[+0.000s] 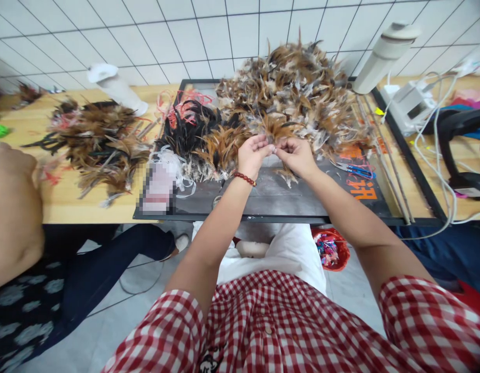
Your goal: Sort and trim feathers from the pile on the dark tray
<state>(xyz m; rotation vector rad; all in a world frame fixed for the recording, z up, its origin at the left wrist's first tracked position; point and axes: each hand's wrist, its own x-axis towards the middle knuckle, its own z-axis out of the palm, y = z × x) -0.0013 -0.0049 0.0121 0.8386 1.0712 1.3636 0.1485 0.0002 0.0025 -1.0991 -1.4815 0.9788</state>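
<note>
My left hand (255, 154), with a string of red beads at its wrist, and my right hand (296, 155) meet over the front of the dark board (271, 199). Fingertips of both are pinched together at the base of a brown feather tuft (278, 128), which fans upward away from me. What lies right between the fingertips is too small to make out. Behind them rises a large heap of brown and grey feathers (290, 88). Bundles of orange-brown feathers (224, 147) and black feathers (189, 127) lie left of my hands. A loose feather piece (287, 176) rests below my right hand.
Blue-handled snips (356, 170) and thin sticks (391, 166) lie at right. White ribbon (173, 160) sits at left. A pale bottle (385, 59), charger and cables (438, 124) stand at back right. A co-worker's arm (16, 207) is beside another feather pile (100, 140). A red basket (343, 259) stands below.
</note>
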